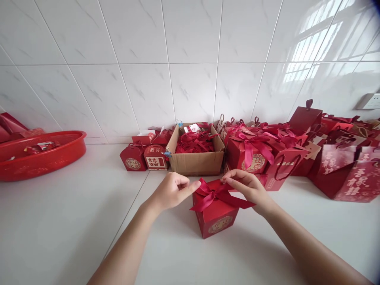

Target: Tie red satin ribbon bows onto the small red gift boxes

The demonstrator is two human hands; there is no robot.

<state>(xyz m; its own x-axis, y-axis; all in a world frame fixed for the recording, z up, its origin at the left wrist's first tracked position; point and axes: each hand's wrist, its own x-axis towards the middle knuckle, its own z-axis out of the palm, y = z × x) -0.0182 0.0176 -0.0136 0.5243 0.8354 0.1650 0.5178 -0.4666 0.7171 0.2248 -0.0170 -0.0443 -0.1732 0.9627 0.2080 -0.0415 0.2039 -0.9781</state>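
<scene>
A small red gift box with a gold emblem on its front stands on the white counter before me. A red satin ribbon bow lies tied across its top. My left hand pinches the bow's left loop with thumb and forefinger. My right hand is closed on the bow's right loop, its fingers curled over the box's far corner.
An open cardboard box full of red ribbons stands behind the gift box by the tiled wall. Two small red boxes sit to its left. Several finished red gift boxes and bags crowd the right. A red plastic basket sits far left.
</scene>
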